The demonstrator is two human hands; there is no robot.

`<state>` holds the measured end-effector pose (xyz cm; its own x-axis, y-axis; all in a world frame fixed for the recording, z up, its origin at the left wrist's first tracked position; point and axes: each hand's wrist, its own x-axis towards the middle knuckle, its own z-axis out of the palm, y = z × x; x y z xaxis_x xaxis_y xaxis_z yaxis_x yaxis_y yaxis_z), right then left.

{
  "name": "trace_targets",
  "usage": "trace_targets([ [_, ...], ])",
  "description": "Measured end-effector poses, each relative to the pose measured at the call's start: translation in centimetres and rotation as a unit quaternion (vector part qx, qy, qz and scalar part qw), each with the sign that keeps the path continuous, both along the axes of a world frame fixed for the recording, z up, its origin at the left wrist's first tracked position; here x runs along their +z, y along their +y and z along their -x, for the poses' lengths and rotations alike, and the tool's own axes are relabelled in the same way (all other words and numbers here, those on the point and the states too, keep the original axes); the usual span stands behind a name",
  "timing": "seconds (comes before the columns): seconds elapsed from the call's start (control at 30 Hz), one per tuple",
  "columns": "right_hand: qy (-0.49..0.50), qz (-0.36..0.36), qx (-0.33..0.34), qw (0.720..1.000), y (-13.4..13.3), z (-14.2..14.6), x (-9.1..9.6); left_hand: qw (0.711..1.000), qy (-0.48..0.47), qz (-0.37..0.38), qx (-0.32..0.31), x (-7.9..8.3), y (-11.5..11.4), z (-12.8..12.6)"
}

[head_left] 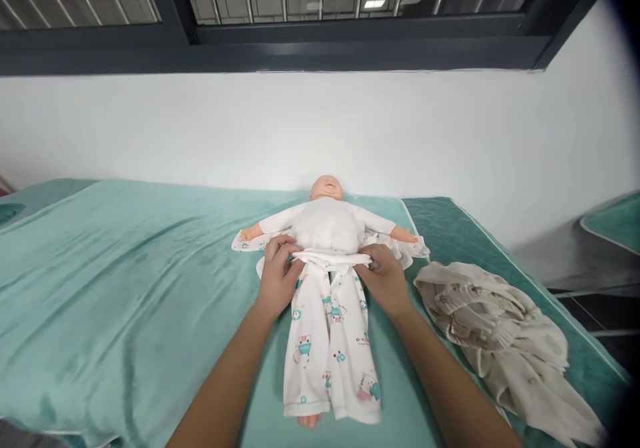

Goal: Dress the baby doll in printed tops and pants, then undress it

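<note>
Head view: white fabric trousers (307, 341) with teal cartoon prints cover the legs of a plastic doll (327, 225) in white; left hand (281, 276) and right hand (387, 280) pinch white fabric at its waist. Beneath: green plush sheet (150, 315); rightward, crumpled cream cloth (500, 328).

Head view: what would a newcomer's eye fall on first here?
First comes the doll, face up with arms spread on the green cover, mid-picture. Just below its torso, the left hand and right hand grip either side of the waistband of its printed trousers. Crumpled cream cloth stands out at lower right.
</note>
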<state>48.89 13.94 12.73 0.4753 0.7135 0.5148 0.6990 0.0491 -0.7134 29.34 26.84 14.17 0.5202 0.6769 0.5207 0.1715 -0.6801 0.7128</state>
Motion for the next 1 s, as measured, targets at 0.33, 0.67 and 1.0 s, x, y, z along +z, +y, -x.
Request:
trace_targets([
  [0.33, -0.009, 0.070, 0.042, 0.997, -1.2, 0.4, 0.5, 0.999, 0.042, 0.018, -0.019, -0.8, -4.4, 3.4],
  [0.67, 0.133, 0.096, 0.144, 0.976, -5.4, 4.1, -0.5, 0.999, 0.030, 0.016, 0.016, -0.8, -4.1, 3.0],
  [1.0, 0.088, 0.108, 0.054, 0.989, -6.0, 5.7, -0.9, 0.990, 0.059, 0.119, -0.037, -0.4, -9.4, 7.4],
])
